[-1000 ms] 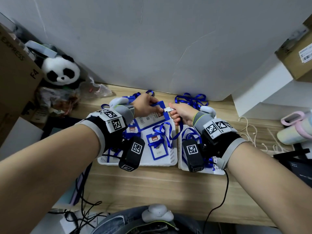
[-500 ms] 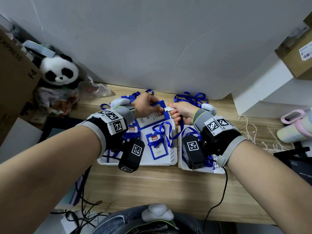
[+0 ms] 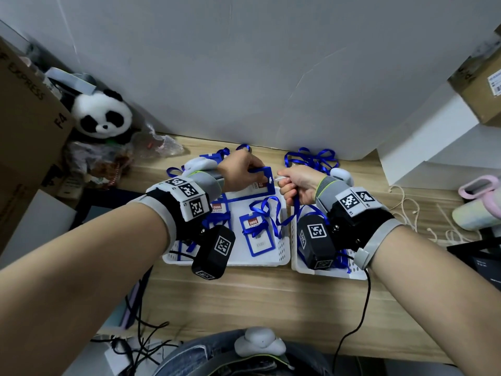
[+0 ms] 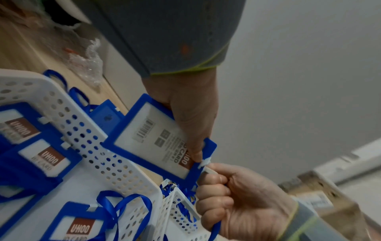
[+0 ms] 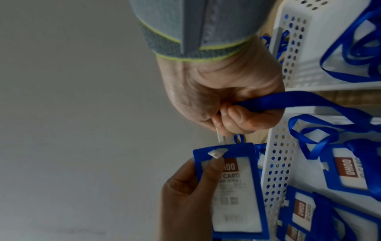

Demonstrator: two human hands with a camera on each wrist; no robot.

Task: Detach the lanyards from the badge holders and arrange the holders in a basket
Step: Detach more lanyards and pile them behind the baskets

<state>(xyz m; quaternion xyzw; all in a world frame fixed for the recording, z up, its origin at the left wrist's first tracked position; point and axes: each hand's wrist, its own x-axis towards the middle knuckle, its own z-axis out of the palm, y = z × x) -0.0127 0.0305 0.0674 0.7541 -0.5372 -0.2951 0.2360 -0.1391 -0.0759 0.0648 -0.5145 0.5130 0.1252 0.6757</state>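
Observation:
My left hand (image 3: 238, 169) pinches a blue badge holder (image 3: 261, 180) by its top end, above the far edge of the left white basket (image 3: 230, 263). The same holder (image 4: 156, 140) shows its card and barcode in the left wrist view. My right hand (image 3: 295, 185) grips the white clip (image 3: 279, 179) of the blue lanyard (image 3: 296, 210) with curled fingers. The clip (image 4: 206, 163) still sits in the holder's slot. The strap (image 5: 299, 99) runs from my right hand (image 5: 222, 91) down toward the baskets. The holder (image 5: 237, 187) hangs just below it.
The left basket holds several badge holders with lanyards, one (image 3: 257, 237) near its middle. A right white basket (image 3: 325, 274) holds blue lanyards. Loose lanyards (image 3: 311, 158) lie by the wall. A panda toy (image 3: 103, 115) and boxes stand at the left, a cup (image 3: 477, 210) at the right.
Both hands keep the same grips in nearly the same spot above the baskets. No clear movement shows.

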